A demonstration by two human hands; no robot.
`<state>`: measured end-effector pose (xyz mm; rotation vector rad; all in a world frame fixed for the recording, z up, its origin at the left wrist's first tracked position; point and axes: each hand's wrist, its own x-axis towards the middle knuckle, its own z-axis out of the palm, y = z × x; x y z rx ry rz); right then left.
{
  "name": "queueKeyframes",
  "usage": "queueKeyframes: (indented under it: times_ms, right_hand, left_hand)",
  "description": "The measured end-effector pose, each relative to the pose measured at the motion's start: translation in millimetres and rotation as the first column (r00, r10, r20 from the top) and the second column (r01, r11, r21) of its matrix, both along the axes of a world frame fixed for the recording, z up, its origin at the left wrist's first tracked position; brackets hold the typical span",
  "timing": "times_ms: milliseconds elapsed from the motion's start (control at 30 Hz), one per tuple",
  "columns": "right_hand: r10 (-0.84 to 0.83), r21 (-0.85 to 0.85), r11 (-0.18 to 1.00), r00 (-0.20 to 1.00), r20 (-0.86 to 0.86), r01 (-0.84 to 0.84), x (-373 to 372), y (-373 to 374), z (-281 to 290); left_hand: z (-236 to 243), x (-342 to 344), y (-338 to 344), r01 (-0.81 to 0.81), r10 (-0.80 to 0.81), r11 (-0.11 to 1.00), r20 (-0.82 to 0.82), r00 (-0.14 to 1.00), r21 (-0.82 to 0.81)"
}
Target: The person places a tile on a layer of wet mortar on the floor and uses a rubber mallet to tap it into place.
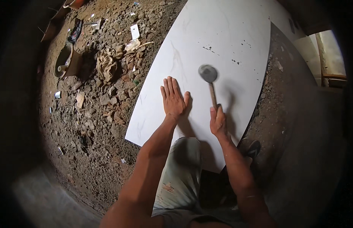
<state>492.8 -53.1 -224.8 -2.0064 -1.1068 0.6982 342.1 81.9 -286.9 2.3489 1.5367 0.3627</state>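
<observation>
Beneath both hands lies a large white marble-look tile surface (206, 114), marked with faint grey veins and dark crumbs. My left hand (174, 98) rests flat on it, fingers stretched forward and thumb apart. My right hand (219, 121) is wrapped round the wooden handle of a rubber mallet (208, 73). The mallet's round grey-black head points away from me, slightly blurred, and its shadow falls on the tile to the right. From this view I cannot tell whether the head touches the surface.
Rough soil and rubble (108, 129) spread along the left side. On it are a bucket (70, 62), a crumpled tan cloth (107, 66), a trowel (96, 24) and scraps of litter. My knee (186, 152) is at the tile's near edge, and a dark shoe (254, 148) is at the right.
</observation>
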Motion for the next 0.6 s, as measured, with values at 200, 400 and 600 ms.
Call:
queueKeyframes:
  times_ms: [200,400,600]
  right_hand:
    - [-0.005,-0.025,1.000,0.999,-0.051,0.003,-21.6,7.4,4.1]
    - [0.012,-0.041,0.999,0.983,0.185,-0.005,-0.4,-15.5,-41.4]
    - [0.012,0.035,0.999,1.000,-0.016,-0.011,-26.8,3.4,9.9]
  left_hand:
    - [-9.0,-21.3,2.9,-0.025,0.023,0.999,-0.071,0.997,-0.033]
    - [-7.2,5.3,2.6,0.011,-0.011,1.000,-0.004,1.000,0.023]
    - [-18.7,-35.1,9.2,0.047,-0.047,0.998,0.011,0.999,0.030]
